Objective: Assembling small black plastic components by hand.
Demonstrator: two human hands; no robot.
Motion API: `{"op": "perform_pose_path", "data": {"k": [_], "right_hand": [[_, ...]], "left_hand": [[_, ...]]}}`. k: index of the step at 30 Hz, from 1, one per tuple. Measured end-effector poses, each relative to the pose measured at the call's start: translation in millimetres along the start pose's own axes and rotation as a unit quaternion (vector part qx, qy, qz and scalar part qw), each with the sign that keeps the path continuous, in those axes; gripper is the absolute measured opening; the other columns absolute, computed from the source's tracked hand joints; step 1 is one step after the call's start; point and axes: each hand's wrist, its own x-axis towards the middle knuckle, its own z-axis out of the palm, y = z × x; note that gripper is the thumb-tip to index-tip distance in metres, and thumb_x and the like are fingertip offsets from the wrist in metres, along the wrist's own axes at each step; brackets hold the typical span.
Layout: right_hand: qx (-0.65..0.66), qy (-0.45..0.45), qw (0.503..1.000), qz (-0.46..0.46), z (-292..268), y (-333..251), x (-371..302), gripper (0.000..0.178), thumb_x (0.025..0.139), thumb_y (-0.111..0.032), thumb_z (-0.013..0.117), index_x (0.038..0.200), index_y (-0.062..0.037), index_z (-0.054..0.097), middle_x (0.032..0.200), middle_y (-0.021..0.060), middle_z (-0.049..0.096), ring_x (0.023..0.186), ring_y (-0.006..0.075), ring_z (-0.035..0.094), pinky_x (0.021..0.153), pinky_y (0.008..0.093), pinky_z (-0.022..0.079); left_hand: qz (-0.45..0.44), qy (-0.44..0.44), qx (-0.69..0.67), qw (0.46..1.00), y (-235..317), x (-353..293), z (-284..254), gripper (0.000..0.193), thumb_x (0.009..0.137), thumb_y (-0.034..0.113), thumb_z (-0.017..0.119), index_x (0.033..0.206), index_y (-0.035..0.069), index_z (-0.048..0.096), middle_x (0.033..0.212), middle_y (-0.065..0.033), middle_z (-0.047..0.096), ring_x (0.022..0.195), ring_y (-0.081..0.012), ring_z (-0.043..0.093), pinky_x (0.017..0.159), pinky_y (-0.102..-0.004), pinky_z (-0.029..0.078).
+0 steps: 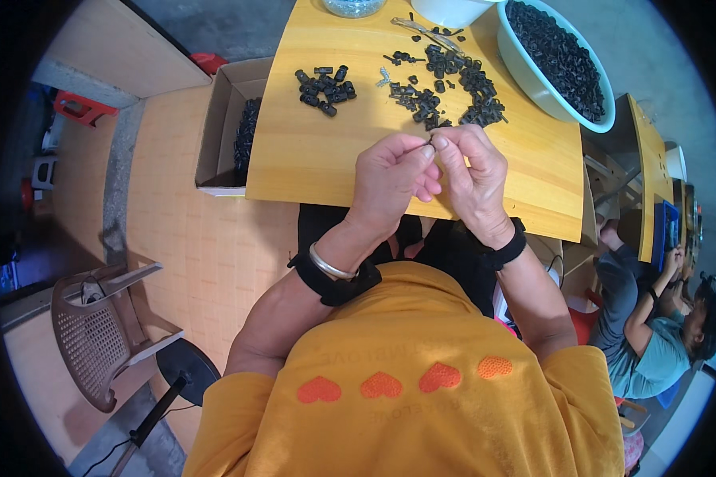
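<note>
Over the near part of the yellow wooden table (pixel 310 151), my left hand (pixel 390 176) and my right hand (pixel 476 175) meet fingertip to fingertip. Both are closed in a pinch around a tiny dark piece (pixel 429 141), mostly hidden by the thumbs and fingers. Just beyond them lie loose small black plastic parts (pixel 419 102) in scattered heaps. Small silvery springs (pixel 384 77) rest left of those heaps. A separate group of black barrel-shaped pieces (pixel 326 89) sits farther left. Near the far edge lies a slim metal tool (pixel 428 34), its kind unclear.
A pale blue basin (pixel 605 114) full of black parts stands at the far right of the table. Beside the left edge is a cardboard box (pixel 215 163) holding dark parts. A brown chair (pixel 91 338) is at left. Another person (pixel 652 350) works at right.
</note>
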Motion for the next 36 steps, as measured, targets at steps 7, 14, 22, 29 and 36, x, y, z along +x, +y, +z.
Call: {"op": "perform_pose_path", "data": {"k": [7, 14, 22, 29, 36], "right_hand": [[-0.122, -0.055, 0.982, -0.136, -9.3, 4.8, -0.9, 0.016, 0.076, -0.007, 0.061, 0.09, 0.001, 0.059, 0.08, 0.0134, 0.057, 0.073, 0.0297, 0.053, 0.069, 0.0364, 0.043], [-0.158, -0.1, 0.966, -0.18, -15.4, 1.7, -0.6, 0.034, 0.068, -0.014, 0.07, 0.096, 0.0011, 0.057, 0.084, 0.0141, 0.056, 0.077, 0.0308, 0.052, 0.072, 0.0369, 0.043], [-0.177, -0.059, 0.963, -0.192, -10.9, 8.4, 0.8, 0.034, 0.067, -0.015, 0.071, 0.095, -0.0002, 0.058, 0.082, 0.0118, 0.055, 0.076, 0.0289, 0.052, 0.071, 0.0362, 0.043], [-0.171, -0.043, 0.961, -0.212, -14.6, 9.4, 3.3, 0.032, 0.068, -0.016, 0.07, 0.092, -0.0004, 0.058, 0.082, 0.0115, 0.055, 0.074, 0.0287, 0.052, 0.068, 0.036, 0.044], [-0.2, -0.036, 0.946, -0.252, -20.4, 2.1, 9.4, 0.031, 0.069, -0.022, 0.069, 0.091, -0.0016, 0.058, 0.08, 0.0105, 0.054, 0.073, 0.0273, 0.051, 0.068, 0.0359, 0.042]], "left_hand": [[-0.028, 0.011, -0.004, 1.0, 3.1, 0.2, -2.5, 0.013, 0.086, 0.011, 0.055, 0.086, -0.002, 0.057, 0.068, -0.0075, 0.059, 0.053, -0.0112, 0.057, 0.047, -0.0198, 0.046], [-0.064, 0.003, -0.017, 0.998, 1.9, 2.5, -7.1, 0.013, 0.085, 0.012, 0.057, 0.086, -0.001, 0.058, 0.068, -0.0077, 0.06, 0.053, -0.0088, 0.055, 0.048, -0.0186, 0.045], [-0.079, 0.021, -0.016, 0.997, 3.7, 5.7, -5.5, 0.014, 0.084, 0.014, 0.059, 0.085, 0.0, 0.059, 0.068, -0.0046, 0.06, 0.054, -0.0066, 0.054, 0.049, -0.0181, 0.046], [-0.08, -0.022, -0.03, 0.996, 10.7, 3.7, -5.2, 0.015, 0.087, 0.013, 0.055, 0.091, -0.001, 0.06, 0.077, -0.0086, 0.063, 0.061, -0.0111, 0.061, 0.056, -0.0213, 0.052], [-0.075, -0.03, -0.004, 0.997, 19.6, 1.1, -3.0, 0.015, 0.088, 0.012, 0.054, 0.09, -0.002, 0.06, 0.076, -0.0098, 0.064, 0.058, -0.0116, 0.06, 0.055, -0.0213, 0.052]]}}
